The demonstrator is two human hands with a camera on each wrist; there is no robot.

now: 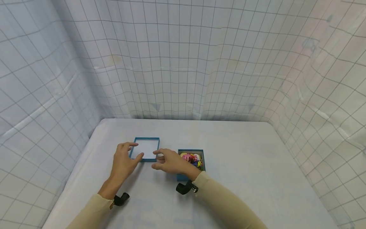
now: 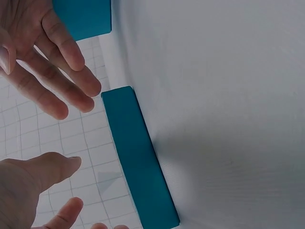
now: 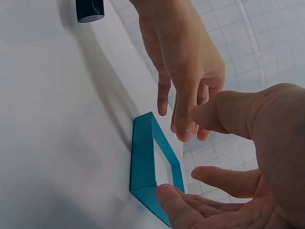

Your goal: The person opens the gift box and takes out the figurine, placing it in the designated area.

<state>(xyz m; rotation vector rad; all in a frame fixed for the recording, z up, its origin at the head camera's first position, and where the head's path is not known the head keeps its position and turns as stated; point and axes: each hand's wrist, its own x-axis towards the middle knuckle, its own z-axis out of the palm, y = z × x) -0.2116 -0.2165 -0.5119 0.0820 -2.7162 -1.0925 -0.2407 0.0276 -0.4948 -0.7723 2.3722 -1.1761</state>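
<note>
A shallow blue box lid (image 1: 148,160) with a white inside lies open side up on the white table; its blue outer wall (image 2: 140,157) fills the middle of the left wrist view. My left hand (image 1: 122,162) is at the lid's left side, fingers spread and holding nothing. Off the lid's right side is my right hand (image 1: 171,163), also with nothing in it, its fingers loosely bent toward the left hand. Under and right of the right wrist stands a blue box (image 1: 181,177), partly covered by that arm. Colourful small figures (image 1: 193,159) fill it.
The white table (image 1: 243,165) extends to the right of the box. White gridded curtains (image 1: 183,63) enclose it at the back and both sides. A black wrist camera (image 1: 121,199) sticks out from the left wrist, another device (image 1: 184,187) from the right.
</note>
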